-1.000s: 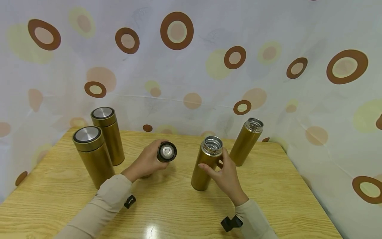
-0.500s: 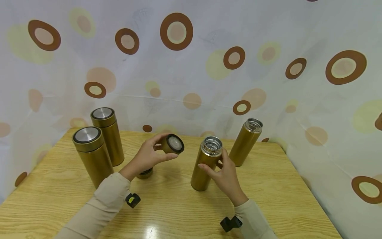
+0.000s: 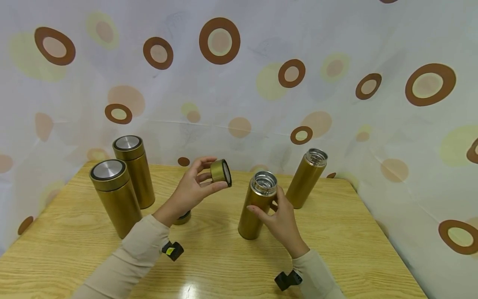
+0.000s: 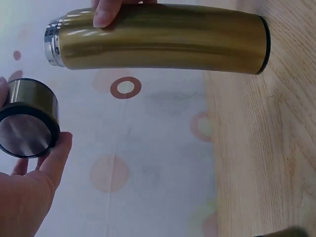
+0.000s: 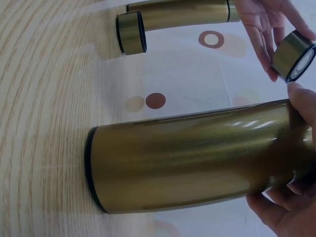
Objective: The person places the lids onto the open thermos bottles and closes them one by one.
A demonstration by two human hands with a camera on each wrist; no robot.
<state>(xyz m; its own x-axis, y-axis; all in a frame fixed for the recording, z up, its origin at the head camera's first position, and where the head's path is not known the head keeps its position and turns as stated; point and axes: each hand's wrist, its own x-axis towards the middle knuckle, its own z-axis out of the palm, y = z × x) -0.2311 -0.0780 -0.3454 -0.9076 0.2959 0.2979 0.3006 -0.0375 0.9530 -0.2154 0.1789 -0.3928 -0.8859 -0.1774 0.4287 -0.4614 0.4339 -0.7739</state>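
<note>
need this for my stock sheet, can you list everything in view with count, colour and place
wooden table: 1, light yellow-brown, under the flasks
patterned backdrop: 1, whitish with brown, peach and yellow circles, behind the table and along its right
capped flasks: 2, gold with silver tops, left side of the table
rear open flask: 1, gold with silver neck, right rear
front open flask: 1, gold with silver neck, centre-right
resting lid: 1, gold and black, on the table, left of centre
raised lid: 1, gold and black, off the table
wrist cameras: 2, black, at the cuffs
sleeves: 2, beige, lower frame
left hand: 1, bare, grip on raised lid
right hand: 1, bare, grip on front open flask
</note>
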